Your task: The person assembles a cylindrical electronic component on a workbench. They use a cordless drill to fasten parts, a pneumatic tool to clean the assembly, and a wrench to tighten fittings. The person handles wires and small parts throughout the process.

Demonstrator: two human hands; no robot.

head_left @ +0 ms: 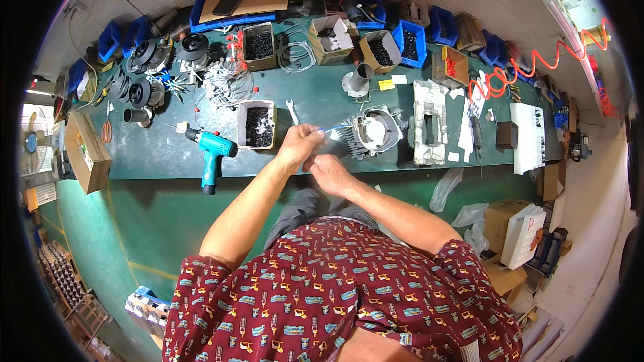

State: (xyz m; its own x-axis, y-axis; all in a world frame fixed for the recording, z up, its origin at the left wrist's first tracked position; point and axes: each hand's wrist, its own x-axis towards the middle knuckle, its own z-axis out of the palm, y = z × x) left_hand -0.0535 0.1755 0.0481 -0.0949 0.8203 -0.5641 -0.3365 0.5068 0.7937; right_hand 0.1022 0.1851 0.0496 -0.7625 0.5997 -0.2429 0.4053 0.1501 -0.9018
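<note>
Close together at the bench's front edge, both of my hands are closed. My left hand [299,145] pinches the ends of thin blue and white wires [337,128], which run right to a round silver metal motor housing [377,131]. Just below it is my right hand [329,171], its fingers curled; whatever lies in them is hidden. Left of my hands stands a carton of small black parts [257,127], with an open-end wrench [292,111] lying beside its right side. Farther left, a teal cordless screwdriver [213,152] rests with its grip toward me.
Behind the hands stand a metal tube on a flange [357,81] and cartons of black parts [380,51]. Motor units [149,55] and bundled cables [227,82] fill the left. A white foam block [429,121] lies right; a red coiled hose [496,82] hangs beyond.
</note>
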